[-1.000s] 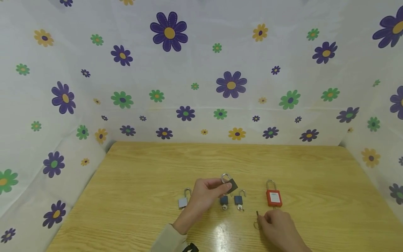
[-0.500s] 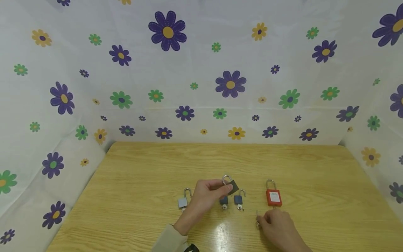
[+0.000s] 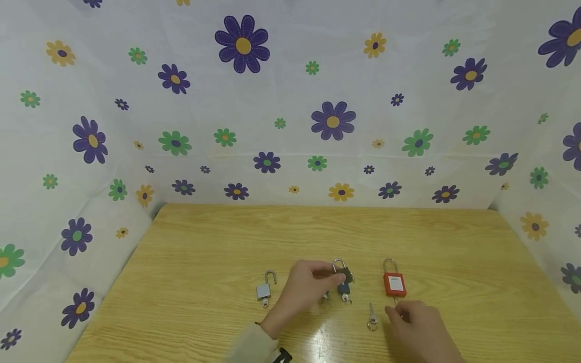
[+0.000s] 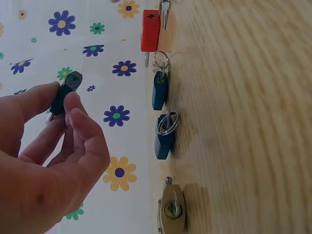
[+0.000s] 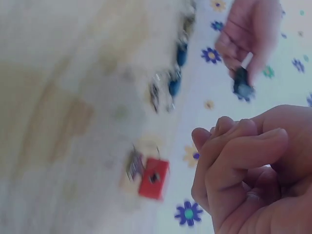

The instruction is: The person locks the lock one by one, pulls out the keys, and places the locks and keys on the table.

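My left hand (image 3: 303, 288) pinches a small dark padlock (image 4: 67, 91) between thumb and fingers, held above the table. In the head view that padlock overlaps one of two blue padlocks (image 3: 344, 289) standing behind it; the other is mostly hidden by the hand. A key (image 3: 372, 317) on a ring lies on the table, left of my right hand (image 3: 419, 325). The right hand's fingers are loosely curled and hold nothing. Just beyond it is a red padlock (image 3: 395, 285) with a white label, a key at its bottom.
A silver-coloured padlock (image 3: 264, 291) with its shackle raised and a key in it lies left of the left hand. The wooden table (image 3: 204, 242) meets a white flowered cloth (image 3: 281, 91) at the back and sides.
My right hand has let go of the key, which now lies on the table, and has shifted slightly right. The left hand has moved right with the dark padlock.
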`<state>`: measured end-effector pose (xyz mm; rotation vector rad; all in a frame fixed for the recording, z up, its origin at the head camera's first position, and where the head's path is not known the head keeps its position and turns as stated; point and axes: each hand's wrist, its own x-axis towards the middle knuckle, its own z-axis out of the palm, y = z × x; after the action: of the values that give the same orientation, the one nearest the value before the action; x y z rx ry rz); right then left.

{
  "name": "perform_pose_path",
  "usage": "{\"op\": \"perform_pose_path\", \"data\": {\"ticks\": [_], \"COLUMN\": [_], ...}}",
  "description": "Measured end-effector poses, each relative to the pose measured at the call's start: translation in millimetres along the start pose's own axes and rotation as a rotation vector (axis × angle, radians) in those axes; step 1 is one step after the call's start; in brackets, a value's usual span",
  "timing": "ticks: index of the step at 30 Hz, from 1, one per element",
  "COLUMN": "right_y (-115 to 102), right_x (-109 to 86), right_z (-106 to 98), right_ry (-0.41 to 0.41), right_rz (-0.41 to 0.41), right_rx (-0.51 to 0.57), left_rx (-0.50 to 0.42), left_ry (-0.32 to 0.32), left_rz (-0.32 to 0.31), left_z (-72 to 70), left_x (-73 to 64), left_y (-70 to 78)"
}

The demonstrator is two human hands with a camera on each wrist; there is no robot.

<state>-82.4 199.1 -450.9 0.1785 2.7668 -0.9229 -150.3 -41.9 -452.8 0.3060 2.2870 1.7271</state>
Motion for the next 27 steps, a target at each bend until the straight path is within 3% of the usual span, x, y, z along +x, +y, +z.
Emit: {"op": "perform_pose_path", "data": {"ticks": [11,20,27], "right_y": [34,43,46], "right_x": [-5.4,-6.3,-6.7], "right_z": [-40,-46,-46], "right_ry": [-0.040,-0.056,-0.053], "right_rz": [0.130,0.165,0.167], "right_rx": [0.078,0.076,0.083], "left_rx": [0.249,0.391,0.428], "left_ry": [-0.033,-0.089,-0.093], "left_rz": [0.031,0.030,0.024], "left_z": [25.4,43.7,55.6], "left_x": [20.5,36.6,41.6], "left_y": [5.0,6.4,7.0]}}
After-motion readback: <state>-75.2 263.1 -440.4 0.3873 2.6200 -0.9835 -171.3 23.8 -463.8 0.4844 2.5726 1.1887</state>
